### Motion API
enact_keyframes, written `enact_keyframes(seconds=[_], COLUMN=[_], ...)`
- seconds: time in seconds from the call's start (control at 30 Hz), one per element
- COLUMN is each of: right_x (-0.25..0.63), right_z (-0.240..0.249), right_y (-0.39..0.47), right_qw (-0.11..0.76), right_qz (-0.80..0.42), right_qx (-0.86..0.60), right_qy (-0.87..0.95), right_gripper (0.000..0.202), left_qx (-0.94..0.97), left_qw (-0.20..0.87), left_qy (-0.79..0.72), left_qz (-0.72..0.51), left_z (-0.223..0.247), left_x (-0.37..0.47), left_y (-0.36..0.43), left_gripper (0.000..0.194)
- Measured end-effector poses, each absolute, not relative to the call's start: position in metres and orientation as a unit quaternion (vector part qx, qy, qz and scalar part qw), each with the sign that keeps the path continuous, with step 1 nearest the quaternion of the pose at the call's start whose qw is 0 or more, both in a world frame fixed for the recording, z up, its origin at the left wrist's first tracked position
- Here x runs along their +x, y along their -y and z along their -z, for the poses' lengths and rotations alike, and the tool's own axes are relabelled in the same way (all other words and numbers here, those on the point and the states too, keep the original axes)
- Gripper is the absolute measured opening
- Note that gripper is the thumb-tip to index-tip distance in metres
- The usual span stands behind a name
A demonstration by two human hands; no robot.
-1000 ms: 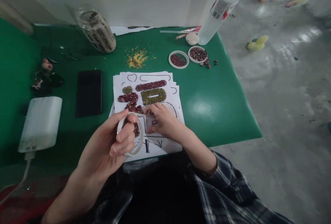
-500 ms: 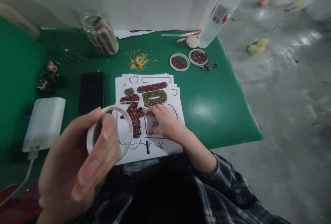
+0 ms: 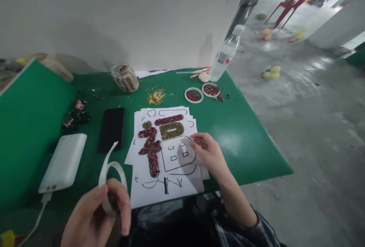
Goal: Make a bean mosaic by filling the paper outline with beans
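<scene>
My left hand (image 3: pixel 98 212) holds a roll of white tape (image 3: pixel 118 169) low at the left, with a loose strip sticking up from it. My right hand (image 3: pixel 209 152) is over the right edge of the paper sheets (image 3: pixel 142 195), its fingers apart and nothing visible between them. On the top sheet, a large outlined character is partly filled: dark red beans (image 3: pixel 153 159) on the left, a red bar (image 3: pixel 169 119) at the top, green beans (image 3: pixel 172 130) below it. The lower right box is bare paper with small drawn rectangles.
A white power bank (image 3: pixel 63 163) and a black phone (image 3: pixel 111 129) lie to the left. Behind are a jar (image 3: pixel 125 78), yellow crumbs (image 3: pixel 156 96), two round lids of beans (image 3: pixel 194 95) and a water bottle (image 3: pixel 225 57). Loose beans lie beside the lids.
The view has tilted up, showing more wall and floor. My right hand has moved right, off the box drawing. The tape roll has turned and its loose strip now shows.
</scene>
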State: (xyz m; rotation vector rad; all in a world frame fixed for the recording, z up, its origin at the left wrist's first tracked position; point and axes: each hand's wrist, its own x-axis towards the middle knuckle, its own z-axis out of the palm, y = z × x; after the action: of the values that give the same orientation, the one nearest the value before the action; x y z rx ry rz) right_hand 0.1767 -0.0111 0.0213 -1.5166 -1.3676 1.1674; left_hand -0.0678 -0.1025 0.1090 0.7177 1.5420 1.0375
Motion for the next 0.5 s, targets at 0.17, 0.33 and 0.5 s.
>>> enact_keyframes(seconds=[0.17, 0.33, 0.5], right_x=[0.189, 0.186, 0.186], right_z=[-0.024, -0.026, -0.028], right_y=[0.017, 0.025, 0.030], right_qw=[0.381, 0.385, 0.381], right_qz=[-0.526, -0.544, -0.610], right_qx=[-0.613, -0.606, -0.559], right_qy=[0.450, 0.435, 0.413], right_gripper=[0.030, 0.031, 0.038], left_qx=[0.291, 0.287, 0.304], left_qw=[0.576, 0.576, 0.580], left_qy=[-0.588, -0.572, -0.561], left_qz=[-0.488, -0.509, -0.506], left_z=[-0.095, -0.093, -0.099], left_x=[-0.070, -0.061, -0.053], left_y=[0.110, 0.118, 0.124], left_gripper=[0.039, 0.038, 0.041])
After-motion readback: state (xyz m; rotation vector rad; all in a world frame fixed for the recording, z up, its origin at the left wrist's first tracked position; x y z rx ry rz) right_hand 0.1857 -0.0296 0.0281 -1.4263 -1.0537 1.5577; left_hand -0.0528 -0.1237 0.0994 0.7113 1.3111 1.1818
